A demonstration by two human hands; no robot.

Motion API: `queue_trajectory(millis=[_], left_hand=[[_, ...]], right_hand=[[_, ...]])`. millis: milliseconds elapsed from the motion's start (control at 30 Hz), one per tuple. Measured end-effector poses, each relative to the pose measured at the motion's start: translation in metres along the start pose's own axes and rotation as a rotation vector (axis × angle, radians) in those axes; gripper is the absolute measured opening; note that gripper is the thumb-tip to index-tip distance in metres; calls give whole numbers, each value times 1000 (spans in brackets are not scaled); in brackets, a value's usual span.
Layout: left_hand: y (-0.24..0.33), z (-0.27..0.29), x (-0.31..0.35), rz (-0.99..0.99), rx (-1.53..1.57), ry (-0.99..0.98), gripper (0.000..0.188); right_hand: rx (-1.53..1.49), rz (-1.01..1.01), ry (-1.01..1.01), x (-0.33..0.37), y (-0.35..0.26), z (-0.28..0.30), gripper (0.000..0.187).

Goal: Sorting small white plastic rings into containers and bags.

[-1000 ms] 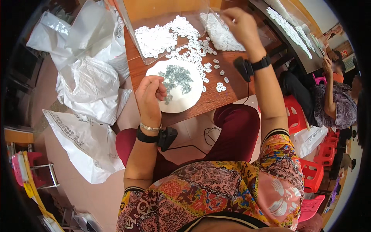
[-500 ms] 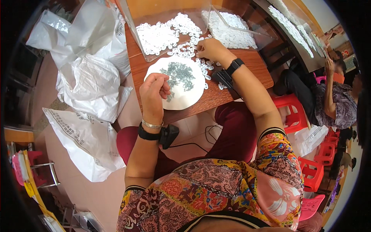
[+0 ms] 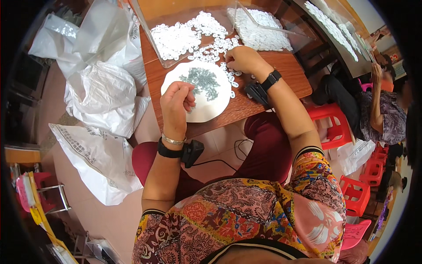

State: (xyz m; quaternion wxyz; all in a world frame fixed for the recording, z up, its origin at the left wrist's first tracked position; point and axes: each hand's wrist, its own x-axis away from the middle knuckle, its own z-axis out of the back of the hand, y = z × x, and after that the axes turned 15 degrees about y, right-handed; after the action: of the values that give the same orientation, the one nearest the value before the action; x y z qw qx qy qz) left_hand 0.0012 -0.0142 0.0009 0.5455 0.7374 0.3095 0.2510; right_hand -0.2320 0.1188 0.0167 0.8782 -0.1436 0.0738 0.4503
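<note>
Presently, the left hand point(image 3: 177, 103) is over the near-left part of the white plate point(image 3: 215, 111), fingers curled in and thumb close against them; I cannot tell whether they pinch anything. Small grey-green pieces point(image 3: 203, 81) lie scattered across the plate's middle. Just beyond the plate's far-right edge, the right hand point(image 3: 246, 60) reaches down among loose white pieces point(image 3: 203, 55) on the wooden table point(image 3: 285, 72), fingers bent; its fingertips are partly hidden, so I cannot tell if they grip 1. Farther beyond the plate lie 2 big white heaps, the left heap point(image 3: 172, 42) behind it and the right heap point(image 3: 263, 31) beyond its far-right side. White sacks point(image 3: 101, 97) stand left of the plate.
</note>
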Motion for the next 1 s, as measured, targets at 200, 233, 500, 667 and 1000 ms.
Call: queue_trajectory(millis=[200,233,500,667,1000], left_hand=[[-4,-1,1,1,-4,-1,21],[-4,-1,1,-2,-2,-7,21],[-4,-1,2,-8,-1,-27,21],[-1,-2,5,29,-25,-57,21],[-5,-5,6,-89,13,-51,17]], right_hand=[[-25,-17,-35,0,2,-2,15],[-52,-39,-46,0,2,-1,16],[-344,-65,88,6,5,-4,12],[-1014,-104,-49,17,-48,19,8],[-1175,-121,-45,47,-115,29,10]])
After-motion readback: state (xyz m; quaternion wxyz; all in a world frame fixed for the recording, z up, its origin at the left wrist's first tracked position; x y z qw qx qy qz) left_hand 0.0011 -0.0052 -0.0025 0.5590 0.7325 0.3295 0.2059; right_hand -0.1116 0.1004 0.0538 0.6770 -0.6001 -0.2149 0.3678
